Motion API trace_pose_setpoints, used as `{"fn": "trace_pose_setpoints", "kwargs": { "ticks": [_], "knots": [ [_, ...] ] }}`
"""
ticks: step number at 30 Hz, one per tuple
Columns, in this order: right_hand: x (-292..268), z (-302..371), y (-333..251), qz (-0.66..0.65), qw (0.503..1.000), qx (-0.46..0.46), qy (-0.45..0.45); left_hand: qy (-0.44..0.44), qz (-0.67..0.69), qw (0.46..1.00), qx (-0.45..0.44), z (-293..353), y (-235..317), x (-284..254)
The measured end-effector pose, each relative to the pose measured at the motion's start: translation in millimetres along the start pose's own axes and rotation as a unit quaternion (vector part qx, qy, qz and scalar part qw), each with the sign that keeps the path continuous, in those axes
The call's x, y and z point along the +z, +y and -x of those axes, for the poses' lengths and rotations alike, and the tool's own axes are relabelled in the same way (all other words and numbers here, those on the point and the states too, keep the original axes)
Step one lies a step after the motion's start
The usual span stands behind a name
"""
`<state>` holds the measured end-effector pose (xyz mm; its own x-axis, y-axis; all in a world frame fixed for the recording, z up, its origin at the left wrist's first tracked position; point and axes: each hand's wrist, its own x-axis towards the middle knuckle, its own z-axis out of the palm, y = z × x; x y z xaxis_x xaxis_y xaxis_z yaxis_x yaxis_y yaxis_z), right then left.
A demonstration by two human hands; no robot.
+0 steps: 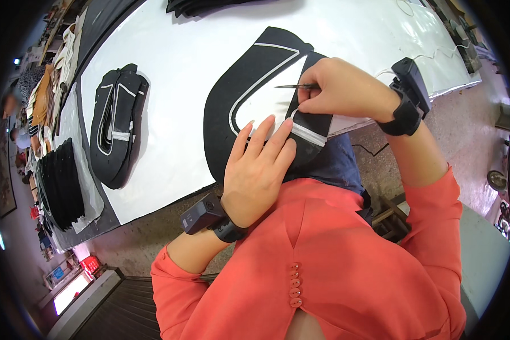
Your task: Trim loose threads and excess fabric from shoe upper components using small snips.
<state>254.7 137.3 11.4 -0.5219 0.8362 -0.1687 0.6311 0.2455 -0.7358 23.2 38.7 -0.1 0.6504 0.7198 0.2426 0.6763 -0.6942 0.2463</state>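
Note:
In front of me on the white tabletop lies a black U-shaped shoe upper piece (216, 110), with narrow white tape (266, 78) along its inner edge. My left hand (258, 167) rests flat on the near part of it, fingers spread. A wider white strip (309, 134) crosses the right arm of the piece, beside my left fingertips. My right hand (337, 88) is closed above that arm, thumb and finger pinching the end of a narrow white tape (294, 113). A thin dark pointed tool (286, 86) sticks out leftward from the same hand; its kind is unclear.
A stack of similar black uppers with white tape (116, 127) lies to the left on the white table (170, 136). Farther left stands a row of black pieces (61, 184). More black material (201, 5) sits at the far edge. A white cord (436, 54) runs at the right.

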Motion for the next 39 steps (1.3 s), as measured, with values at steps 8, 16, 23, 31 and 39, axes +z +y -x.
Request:
{"fn": "trace_pose_setpoints", "kwargs": {
  "ticks": [8, 16, 23, 31, 39],
  "knots": [
    [-1, -8, -7, -0.033, 0.999, -0.013, 0.031, 0.03, 0.012, 0.999, 0.01, -9, 0, 9],
    [1, -11, 0, 0.007, 0.999, 0.043, 0.018, 0.037, 0.01, 0.999, 0.002, -8, 1, 12],
    [-3, -9, 5, 0.001, 1.0, -0.01, 0.019, 0.018, -0.017, 1.0, -0.006, -8, 3, 10],
    [-14, -11, 14, 0.006, 0.998, 0.012, 0.068, 0.017, -0.028, 0.999, 0.004, -9, 3, 9],
    [-4, -6, 2, -0.009, 0.997, 0.075, 0.025, -0.004, 0.016, 1.0, -0.025, -9, 7, 6]
  ]
}}
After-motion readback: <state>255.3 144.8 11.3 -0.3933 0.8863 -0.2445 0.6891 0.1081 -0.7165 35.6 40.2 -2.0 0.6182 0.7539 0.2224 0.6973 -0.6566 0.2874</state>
